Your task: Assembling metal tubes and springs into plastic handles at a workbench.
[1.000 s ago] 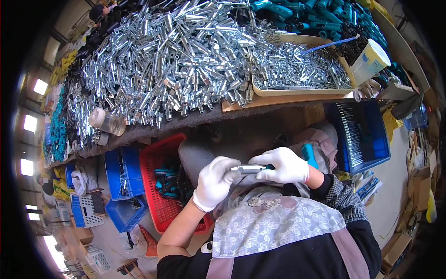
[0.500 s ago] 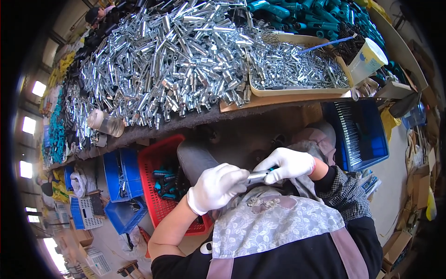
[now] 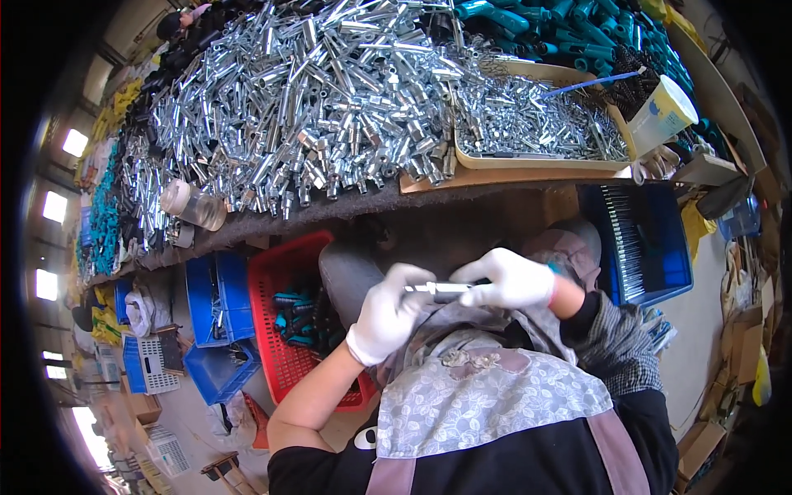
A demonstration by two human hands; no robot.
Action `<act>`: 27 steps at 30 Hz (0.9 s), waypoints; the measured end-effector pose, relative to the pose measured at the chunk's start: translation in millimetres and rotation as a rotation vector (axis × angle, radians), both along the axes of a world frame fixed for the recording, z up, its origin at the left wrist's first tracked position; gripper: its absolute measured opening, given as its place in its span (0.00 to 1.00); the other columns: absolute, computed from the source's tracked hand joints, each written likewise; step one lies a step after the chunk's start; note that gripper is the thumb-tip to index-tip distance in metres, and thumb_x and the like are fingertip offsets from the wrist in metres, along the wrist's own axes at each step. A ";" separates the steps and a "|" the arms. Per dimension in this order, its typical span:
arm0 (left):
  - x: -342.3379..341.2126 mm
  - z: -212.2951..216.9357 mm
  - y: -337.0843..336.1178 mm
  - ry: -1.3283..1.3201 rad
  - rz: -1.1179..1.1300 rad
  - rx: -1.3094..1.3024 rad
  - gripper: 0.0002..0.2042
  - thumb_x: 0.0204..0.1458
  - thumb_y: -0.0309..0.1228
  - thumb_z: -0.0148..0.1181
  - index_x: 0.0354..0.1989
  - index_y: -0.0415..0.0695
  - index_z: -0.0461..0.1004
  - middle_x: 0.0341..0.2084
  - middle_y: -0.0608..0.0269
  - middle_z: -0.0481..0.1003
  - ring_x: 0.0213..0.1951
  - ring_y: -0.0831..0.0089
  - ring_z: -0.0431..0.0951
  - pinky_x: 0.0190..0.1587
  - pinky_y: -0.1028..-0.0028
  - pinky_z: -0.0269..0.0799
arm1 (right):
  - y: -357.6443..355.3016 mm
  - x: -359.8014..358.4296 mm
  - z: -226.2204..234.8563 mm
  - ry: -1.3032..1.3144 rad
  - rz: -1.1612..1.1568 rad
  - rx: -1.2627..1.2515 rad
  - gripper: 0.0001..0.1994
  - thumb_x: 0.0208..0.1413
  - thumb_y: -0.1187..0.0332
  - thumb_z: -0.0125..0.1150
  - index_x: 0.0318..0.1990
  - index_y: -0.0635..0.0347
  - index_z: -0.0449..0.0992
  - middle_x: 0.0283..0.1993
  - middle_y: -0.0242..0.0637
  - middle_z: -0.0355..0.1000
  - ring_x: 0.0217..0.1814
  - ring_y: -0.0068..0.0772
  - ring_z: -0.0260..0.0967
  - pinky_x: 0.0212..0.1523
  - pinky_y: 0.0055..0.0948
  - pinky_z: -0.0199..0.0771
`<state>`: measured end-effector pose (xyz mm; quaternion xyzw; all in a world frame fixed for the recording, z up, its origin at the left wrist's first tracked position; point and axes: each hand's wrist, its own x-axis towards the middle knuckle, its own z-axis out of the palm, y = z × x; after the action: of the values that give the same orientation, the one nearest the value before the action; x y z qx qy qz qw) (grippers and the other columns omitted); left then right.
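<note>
Low in the frame, centre: apron bib with a grey leaf print (image 3: 487,404), worn over a dark top. Both forearms enter from below.

Just above the bib, mid-frame: left hand (image 3: 388,312) in a white glove, fingers curled closed around the left end of a short silver metal tube (image 3: 437,289). Right hand (image 3: 507,279), also white-gloved, closed on the tube's right end. Tube lies roughly level, spanning the gap between the two hands; only its middle section shows, both ends covered by the gloves. A bit of teal shows just right of the right hand; cannot tell what it is.

Beyond the hands, lower left of centre: red plastic basket (image 3: 280,280) on the floor, holding teal-handled parts. Left of it, blue crates (image 3: 210,301). Right side of frame: blue bin (image 3: 652,247) with rows of dark thin pieces.

Upper half of frame: workbench edge (image 3: 330,210) running across, loaded with a large heap of bright metal tubes (image 3: 289,107). Upper right: shallow tan tray (image 3: 536,161) of smaller metal parts, a white cup (image 3: 660,115) beside it, teal handles (image 3: 577,25) piled behind. Clear jar (image 3: 194,205) on its side at the bench's left edge.
</note>
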<state>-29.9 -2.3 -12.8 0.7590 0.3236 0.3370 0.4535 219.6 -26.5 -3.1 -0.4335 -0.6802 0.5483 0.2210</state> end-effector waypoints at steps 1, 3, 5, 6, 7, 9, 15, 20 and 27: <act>-4.1 7.8 9.5 0.043 -0.214 0.278 0.11 0.52 0.22 0.57 0.44 0.42 0.74 0.31 0.53 0.75 0.29 0.60 0.76 0.33 0.66 0.72 | 1.8 9.5 -9.0 0.218 0.102 -0.351 0.18 0.61 0.58 0.64 0.47 0.66 0.82 0.23 0.32 0.72 0.23 0.19 0.66 0.25 0.23 0.66; -8.6 33.8 18.9 0.223 -0.504 0.587 0.12 0.48 0.25 0.61 0.43 0.44 0.75 0.38 0.54 0.75 0.38 0.52 0.77 0.39 0.60 0.74 | 2.1 13.7 -16.4 0.303 0.204 -0.406 0.19 0.62 0.58 0.64 0.48 0.68 0.81 0.24 0.27 0.71 0.24 0.17 0.66 0.25 0.20 0.64; -6.7 37.9 27.2 0.186 -0.490 0.627 0.17 0.44 0.26 0.62 0.45 0.45 0.76 0.42 0.55 0.75 0.43 0.54 0.77 0.42 0.60 0.75 | 0.1 12.9 -15.4 0.301 0.178 -0.251 0.19 0.61 0.58 0.65 0.47 0.68 0.81 0.24 0.28 0.72 0.25 0.16 0.66 0.26 0.22 0.66; -5.3 35.2 30.4 0.156 -0.428 0.638 0.17 0.44 0.26 0.62 0.46 0.44 0.76 0.42 0.55 0.75 0.43 0.54 0.77 0.43 0.61 0.75 | -4.0 10.1 -17.7 0.176 0.087 -0.071 0.21 0.59 0.55 0.65 0.47 0.67 0.81 0.26 0.37 0.76 0.26 0.28 0.73 0.30 0.29 0.72; -5.7 36.6 26.8 0.180 -0.281 0.475 0.17 0.47 0.27 0.64 0.48 0.42 0.76 0.41 0.54 0.76 0.42 0.54 0.78 0.44 0.63 0.76 | -6.0 7.0 -15.8 0.042 0.036 0.118 0.22 0.58 0.53 0.65 0.47 0.65 0.81 0.28 0.43 0.77 0.29 0.37 0.75 0.33 0.34 0.74; -10.6 48.2 15.4 0.339 -0.041 -0.238 0.19 0.52 0.28 0.66 0.51 0.38 0.73 0.41 0.52 0.77 0.41 0.64 0.79 0.46 0.69 0.74 | -9.0 -3.5 0.7 -0.186 -0.063 0.290 0.23 0.55 0.50 0.64 0.48 0.61 0.81 0.35 0.54 0.77 0.38 0.57 0.76 0.39 0.43 0.75; -4.1 31.9 20.1 0.228 -0.275 0.773 0.15 0.47 0.21 0.61 0.45 0.41 0.77 0.40 0.54 0.76 0.45 0.50 0.76 0.48 0.66 0.73 | -7.2 -3.1 -4.1 -0.162 -0.087 0.297 0.21 0.55 0.52 0.64 0.49 0.59 0.80 0.36 0.51 0.78 0.39 0.54 0.77 0.40 0.43 0.75; -10.7 24.4 14.1 0.170 -0.002 -0.233 0.12 0.55 0.30 0.64 0.46 0.39 0.77 0.34 0.61 0.75 0.36 0.75 0.76 0.42 0.74 0.73 | -8.7 -4.7 -9.2 -0.208 -0.097 0.333 0.21 0.55 0.53 0.64 0.49 0.59 0.80 0.36 0.50 0.78 0.39 0.54 0.77 0.40 0.43 0.76; -3.1 26.7 8.6 0.225 0.027 0.325 0.16 0.46 0.23 0.66 0.45 0.38 0.77 0.39 0.53 0.77 0.42 0.57 0.78 0.47 0.66 0.75 | -9.7 -3.1 -9.3 -0.221 -0.080 0.323 0.22 0.55 0.52 0.64 0.49 0.59 0.80 0.37 0.50 0.78 0.39 0.54 0.77 0.40 0.43 0.76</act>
<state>-33.0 6.4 13.8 0.8506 0.3237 0.3041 0.2814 216.5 -36.2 -12.4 -0.4765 -0.7616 0.3721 0.2332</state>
